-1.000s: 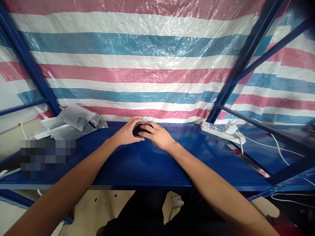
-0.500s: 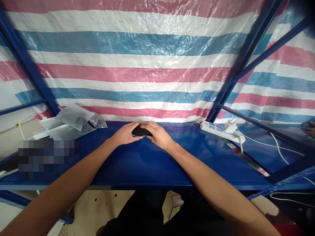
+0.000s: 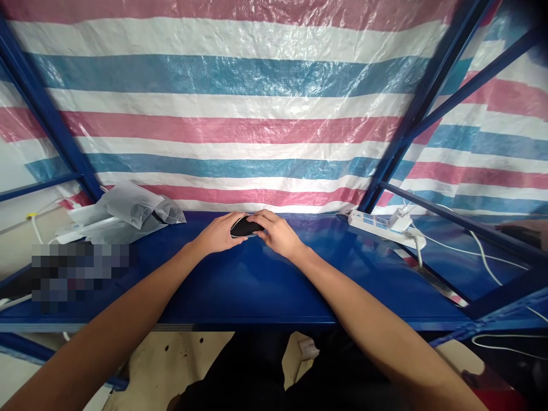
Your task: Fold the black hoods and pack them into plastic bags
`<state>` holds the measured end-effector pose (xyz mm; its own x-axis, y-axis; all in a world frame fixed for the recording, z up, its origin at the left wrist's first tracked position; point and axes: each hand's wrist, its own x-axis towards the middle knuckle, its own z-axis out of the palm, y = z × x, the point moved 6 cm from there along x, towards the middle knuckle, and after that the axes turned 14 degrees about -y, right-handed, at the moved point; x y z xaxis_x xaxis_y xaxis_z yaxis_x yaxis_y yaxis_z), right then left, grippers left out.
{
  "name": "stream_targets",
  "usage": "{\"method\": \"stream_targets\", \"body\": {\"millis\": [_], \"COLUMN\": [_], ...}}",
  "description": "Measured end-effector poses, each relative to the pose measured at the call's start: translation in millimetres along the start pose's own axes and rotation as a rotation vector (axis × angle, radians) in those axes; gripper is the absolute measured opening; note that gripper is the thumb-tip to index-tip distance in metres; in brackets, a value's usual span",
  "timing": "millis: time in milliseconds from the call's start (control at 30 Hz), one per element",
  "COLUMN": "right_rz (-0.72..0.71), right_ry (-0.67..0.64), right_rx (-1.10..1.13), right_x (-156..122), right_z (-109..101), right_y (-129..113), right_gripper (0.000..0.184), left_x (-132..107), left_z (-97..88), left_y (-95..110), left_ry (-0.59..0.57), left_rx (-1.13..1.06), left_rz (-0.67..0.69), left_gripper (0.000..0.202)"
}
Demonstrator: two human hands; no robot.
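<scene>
A small black rounded object with a thin pale edge (image 3: 246, 227) is held between my two hands, just above or on the blue tabletop (image 3: 252, 291); I cannot tell which, nor its exact kind. My left hand (image 3: 218, 233) grips its left end, thumb along the near side and fingers over the far side. On the right end, my right hand (image 3: 278, 235) curls its fingers over the top, with the thumb at the near edge. Both ends of the object are partly covered by the fingers.
Grey plastic bags (image 3: 128, 208) lie at the back left, beside a blurred-out patch. A white power strip (image 3: 385, 228) with plugs and cables sits back right, near blue metal posts (image 3: 422, 108). Striped sheeting (image 3: 240, 125) hangs behind. Another person's hand (image 3: 528, 231) shows at far right.
The black object has tilted slightly between my hands, and its pale edge shows more on the upper left. My hands stay nearly in place. The other person's hand has come further into view.
</scene>
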<state>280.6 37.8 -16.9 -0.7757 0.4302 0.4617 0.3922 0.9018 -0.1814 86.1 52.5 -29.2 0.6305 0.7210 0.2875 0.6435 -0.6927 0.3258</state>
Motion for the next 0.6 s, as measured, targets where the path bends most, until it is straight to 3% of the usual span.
{"method": "stream_targets", "body": {"millis": [167, 433, 600], "right_rz": [0.088, 0.170, 0.085], "right_ry": [-0.033, -0.073, -0.062], "right_rx": [-0.113, -0.490, -0.345], "right_x": [-0.2, 6.3, 1.6], "right_z": [4.3, 9.0, 5.3], "right_y": [1.8, 6.5, 6.1], "right_gripper": [0.042, 0.021, 0.038], "left_x": [0.2, 3.8, 3.5], "left_z": [-1.5, -0.6, -2.5], "left_y": [0.3, -4.5, -12.8], "left_ry": [0.028, 0.035, 0.058], "left_rx": [-0.009, -0.006, -0.015], "left_rz": [0.002, -0.012, 0.003], "left_gripper": [0.064, 0.052, 0.051]}}
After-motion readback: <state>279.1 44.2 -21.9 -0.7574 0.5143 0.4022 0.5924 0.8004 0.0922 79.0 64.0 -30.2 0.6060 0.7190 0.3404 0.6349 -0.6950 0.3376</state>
